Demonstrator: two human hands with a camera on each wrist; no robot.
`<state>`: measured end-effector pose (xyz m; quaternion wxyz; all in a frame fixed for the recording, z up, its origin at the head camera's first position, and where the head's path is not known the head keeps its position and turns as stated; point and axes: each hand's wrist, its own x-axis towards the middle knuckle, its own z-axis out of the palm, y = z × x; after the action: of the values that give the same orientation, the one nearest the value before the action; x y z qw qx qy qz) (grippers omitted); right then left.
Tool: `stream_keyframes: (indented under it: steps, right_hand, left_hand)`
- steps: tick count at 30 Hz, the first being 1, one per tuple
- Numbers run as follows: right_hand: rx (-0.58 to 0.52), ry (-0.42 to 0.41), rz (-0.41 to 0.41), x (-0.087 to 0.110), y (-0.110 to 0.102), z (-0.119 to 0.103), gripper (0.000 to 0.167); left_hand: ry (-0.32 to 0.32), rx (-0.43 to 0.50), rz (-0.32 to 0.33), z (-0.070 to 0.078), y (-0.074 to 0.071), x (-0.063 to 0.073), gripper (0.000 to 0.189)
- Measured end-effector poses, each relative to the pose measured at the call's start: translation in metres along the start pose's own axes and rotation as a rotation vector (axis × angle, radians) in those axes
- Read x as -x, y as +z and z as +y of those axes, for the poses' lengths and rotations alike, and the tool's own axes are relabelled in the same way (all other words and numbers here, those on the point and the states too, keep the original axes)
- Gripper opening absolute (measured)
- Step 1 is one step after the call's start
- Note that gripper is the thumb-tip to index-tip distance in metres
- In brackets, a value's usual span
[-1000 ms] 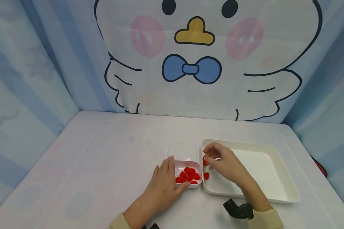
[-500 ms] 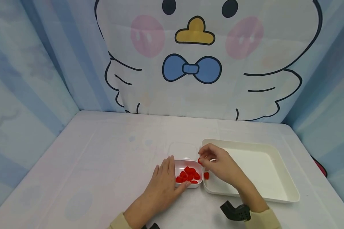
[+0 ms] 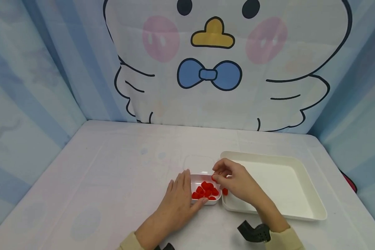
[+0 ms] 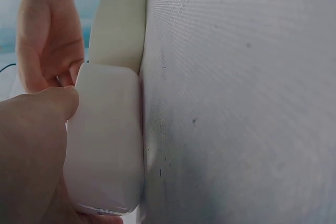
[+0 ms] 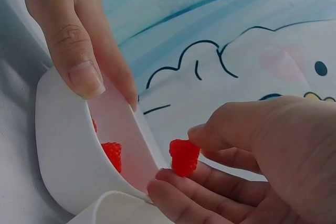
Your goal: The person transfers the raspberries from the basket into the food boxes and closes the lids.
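In the head view a small white box (image 3: 195, 178) holds several red raspberries (image 3: 207, 189). My left hand (image 3: 178, 203) lies along its left end, fingers straight and thumb on the near rim. Between thumb and fingertips, my right hand (image 3: 237, 178) pinches one raspberry (image 5: 184, 157) above the box's right rim. That raspberry is mostly hidden by fingers in the head view but plain in the right wrist view. Another raspberry (image 3: 225, 191) lies at the left edge of the white tray (image 3: 278, 187). The left wrist view shows the box's outer wall (image 4: 107, 140), its contents hidden.
A clear lid (image 3: 199, 163) lies behind the box. The tray stands against the box's right side. A cloth with a printed cartoon bird (image 3: 209, 74) hangs behind the white table (image 3: 112, 166), and blue curtains (image 3: 28, 104) flank it.
My right hand has moved left with the pinched raspberry, from the tray's left edge to over the box's right rim. The left hand has stayed where it was.
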<state>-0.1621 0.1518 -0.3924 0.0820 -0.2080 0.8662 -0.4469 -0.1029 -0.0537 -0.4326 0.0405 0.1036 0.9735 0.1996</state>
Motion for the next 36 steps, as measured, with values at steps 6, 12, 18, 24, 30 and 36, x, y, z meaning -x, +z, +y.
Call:
stream_keyframes:
  steps: [6,12,18,24,30,36]
  right_hand:
    - [0.003,0.000,-0.026,-0.002,0.001,-0.003,0.018]
    - [0.024,-0.043,-0.024,-0.002,-0.001,-0.003,0.016]
    - [0.067,-0.023,0.011,-0.001,-0.004,0.000,0.013]
    - [0.087,0.008,0.051,0.000,-0.011,0.002,0.014]
    - [0.082,0.055,0.058,0.001,-0.014,0.007,0.014]
    - [0.101,0.099,0.055,0.000,-0.015,0.012,0.015]
  left_hand:
    - [0.003,-0.006,0.005,0.000,-0.001,0.000,0.096]
    - [0.001,-0.009,0.007,-0.001,-0.002,0.000,0.097]
    - [0.004,-0.005,0.007,-0.001,-0.001,0.001,0.096]
    - [-0.001,-0.010,-0.001,0.000,-0.001,-0.001,0.097]
    - [-0.012,-0.008,-0.011,0.002,-0.002,0.000,0.097]
    - [-0.007,0.000,-0.009,0.002,-0.001,0.000,0.096]
